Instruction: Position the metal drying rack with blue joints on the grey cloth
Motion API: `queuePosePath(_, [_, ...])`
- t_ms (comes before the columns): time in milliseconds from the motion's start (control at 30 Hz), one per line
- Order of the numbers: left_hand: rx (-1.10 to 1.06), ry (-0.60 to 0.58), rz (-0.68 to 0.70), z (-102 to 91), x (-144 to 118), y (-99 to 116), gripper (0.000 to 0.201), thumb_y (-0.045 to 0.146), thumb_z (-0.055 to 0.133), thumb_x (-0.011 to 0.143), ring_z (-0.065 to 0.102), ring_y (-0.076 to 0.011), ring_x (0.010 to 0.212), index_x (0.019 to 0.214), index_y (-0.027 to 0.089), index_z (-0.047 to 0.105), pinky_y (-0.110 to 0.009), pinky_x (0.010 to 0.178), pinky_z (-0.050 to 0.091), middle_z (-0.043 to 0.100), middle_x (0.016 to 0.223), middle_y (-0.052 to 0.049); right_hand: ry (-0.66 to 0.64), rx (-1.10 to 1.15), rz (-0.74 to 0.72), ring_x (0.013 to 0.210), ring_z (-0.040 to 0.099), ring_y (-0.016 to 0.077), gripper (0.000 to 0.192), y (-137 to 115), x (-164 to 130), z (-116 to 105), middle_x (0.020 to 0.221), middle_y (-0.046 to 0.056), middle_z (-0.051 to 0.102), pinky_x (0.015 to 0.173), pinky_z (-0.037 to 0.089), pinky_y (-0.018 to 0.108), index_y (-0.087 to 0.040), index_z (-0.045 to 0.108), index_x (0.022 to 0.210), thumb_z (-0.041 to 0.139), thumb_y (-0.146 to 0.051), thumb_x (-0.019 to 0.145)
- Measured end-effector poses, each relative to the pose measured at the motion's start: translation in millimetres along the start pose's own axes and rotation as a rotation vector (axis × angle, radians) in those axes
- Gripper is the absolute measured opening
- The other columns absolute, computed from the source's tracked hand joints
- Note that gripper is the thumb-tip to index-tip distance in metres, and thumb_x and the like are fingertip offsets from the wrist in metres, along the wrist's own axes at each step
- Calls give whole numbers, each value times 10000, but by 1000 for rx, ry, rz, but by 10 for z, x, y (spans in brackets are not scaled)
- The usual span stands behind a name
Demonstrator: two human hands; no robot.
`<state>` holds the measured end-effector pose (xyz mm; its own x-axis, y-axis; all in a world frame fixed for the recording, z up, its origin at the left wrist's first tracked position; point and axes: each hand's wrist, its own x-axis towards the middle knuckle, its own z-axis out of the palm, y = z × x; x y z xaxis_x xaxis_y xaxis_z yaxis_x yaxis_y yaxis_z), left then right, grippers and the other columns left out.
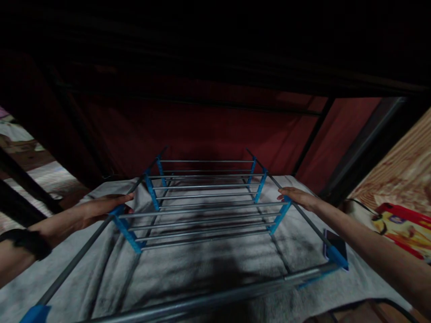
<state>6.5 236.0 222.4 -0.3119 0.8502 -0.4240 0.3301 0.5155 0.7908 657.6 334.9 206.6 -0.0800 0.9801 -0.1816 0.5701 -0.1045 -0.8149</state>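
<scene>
A rack (202,210) of grey metal tubes and blue plastic joints lies across a grey blanket (208,269), its rows of rods running away from me. On its left side, my left hand (109,205) is closed around the long tube at a blue joint (127,234). Opposite, my right hand (296,197) grips the right side of the rack at the matching blue joint (280,219), some fingers hidden behind it. The nearest tube and its corner joints lie between my forearms, close to me.
A phone (338,246) rests on the blanket beside the rack's near right corner. Further right is a red and yellow packet (402,229). Behind the rack stands a dark red panel (202,125) with dark frame bars; a wood-patterned surface (397,157) is at right.
</scene>
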Motion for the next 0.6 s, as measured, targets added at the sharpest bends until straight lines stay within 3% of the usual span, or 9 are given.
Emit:
queuePosePath(100, [-280,-45,-27,86,-188,-133,658,744,686,684,688,-249,795,1060,206,658,-366,715,573,744,853,-61,-23,200,35,930,687,203,383,111,-105,23,1078,129,738,807,545,262,-166,593,1164,525,-477,953])
queuePosePath(200, [-428,-66,-25,214,-271,-195,534,687,650,759,670,-246,781,931,183,673,-388,755,570,731,828,-69,-6,403,115,930,700,201,361,166,-86,96,1048,118,742,838,545,262,-183,592,1180,475,-456,975])
queuePosePath(400, [-436,-50,166,353,-245,-231,399,567,616,815,575,-202,610,767,171,626,-315,633,499,603,576,-32,144,592,141,711,680,168,149,135,-29,257,844,71,714,691,590,251,-200,660,885,564,-309,917])
queuePosePath(600, [-467,-20,178,348,-152,-248,332,473,597,836,537,-213,585,684,178,596,-319,623,464,516,488,-21,216,627,131,575,608,124,107,135,3,285,756,37,660,530,556,210,-200,653,784,618,-238,879])
